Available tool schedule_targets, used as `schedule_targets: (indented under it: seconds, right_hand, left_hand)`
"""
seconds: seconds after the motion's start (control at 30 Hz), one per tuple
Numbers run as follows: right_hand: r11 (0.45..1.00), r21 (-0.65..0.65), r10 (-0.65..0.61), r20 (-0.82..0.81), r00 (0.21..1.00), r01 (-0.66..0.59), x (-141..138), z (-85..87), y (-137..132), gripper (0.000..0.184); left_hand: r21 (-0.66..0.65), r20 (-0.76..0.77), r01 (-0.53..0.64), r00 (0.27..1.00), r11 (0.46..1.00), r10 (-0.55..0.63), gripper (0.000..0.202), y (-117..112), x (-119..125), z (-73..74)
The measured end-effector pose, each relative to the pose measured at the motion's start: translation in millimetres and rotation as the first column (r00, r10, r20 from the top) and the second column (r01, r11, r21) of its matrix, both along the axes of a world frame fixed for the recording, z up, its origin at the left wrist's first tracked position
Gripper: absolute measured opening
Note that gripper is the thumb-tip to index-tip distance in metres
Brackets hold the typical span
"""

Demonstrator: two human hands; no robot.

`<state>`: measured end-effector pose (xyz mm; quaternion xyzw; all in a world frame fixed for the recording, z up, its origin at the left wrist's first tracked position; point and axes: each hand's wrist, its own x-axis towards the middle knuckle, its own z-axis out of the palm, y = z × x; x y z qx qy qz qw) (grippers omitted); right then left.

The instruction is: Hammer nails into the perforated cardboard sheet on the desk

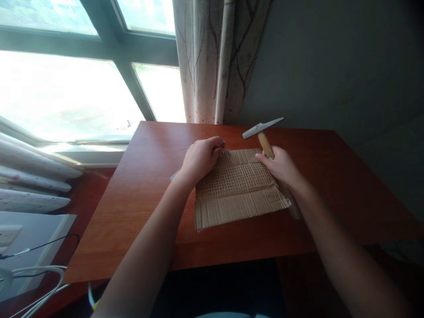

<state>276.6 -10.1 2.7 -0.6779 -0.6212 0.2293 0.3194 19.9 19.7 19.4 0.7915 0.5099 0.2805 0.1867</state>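
Note:
A piece of corrugated cardboard (240, 181) with rows of small punched holes lies on the wooden table. At its far left corner my left hand (206, 157) is closed in a pinch, and a small metal nail (224, 144) shows at the fingertips. Several short dark metal pieces (226, 152) stand close together at the cardboard's far edge, beside those fingers. My right hand (280, 164) is wrapped round the wooden handle of a hammer (264, 128), its metal head raised above the far edge of the cardboard. The right thumb lies over the cardboard's right side.
Several thin nails (175, 174) lie on the table (139, 207), partly behind my left wrist. Behind the table hang a patterned curtain (205, 62) and a dark wall (331, 66). A bright window (66, 92) is at the left, with white cables (49, 274) below.

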Motion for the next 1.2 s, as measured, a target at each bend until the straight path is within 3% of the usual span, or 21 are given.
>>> schedule_targets:
  seconds: [0.2,0.43,0.8,1.03,1.2]
  right_hand:
    - [0.995,0.102,-0.029,0.187,0.982,0.01,-3.2,16.7,-5.6,0.039]
    - [0.95,0.261,0.057,0.401,0.914,-0.174,-11.6,50.7,-10.1,0.031]
    - [0.967,0.194,0.083,0.376,0.923,-0.166,-13.6,66.7,-13.7,0.031]
    - [0.96,0.079,0.227,0.331,0.916,-0.267,-32.4,82.1,-20.5,0.039]
    - [0.946,0.129,0.229,0.389,0.892,-0.299,-39.3,95.5,-25.3,0.041]
  left_hand:
    - [0.027,-0.042,-0.041,0.998,0.999,0.042,0.016,-4.9,0.1,0.0]
    - [0.055,-0.068,-0.036,0.997,0.998,0.04,0.018,-5.4,-0.6,-2.0]
    - [0.025,-0.037,-0.033,0.999,0.999,0.033,0.018,-6.7,0.5,-0.8]
    - [0.049,-0.073,-0.034,0.997,0.998,0.037,0.018,-8.6,1.9,0.7]
    - [0.063,-0.082,-0.04,0.996,0.997,0.045,0.019,-8.5,1.7,-0.5]
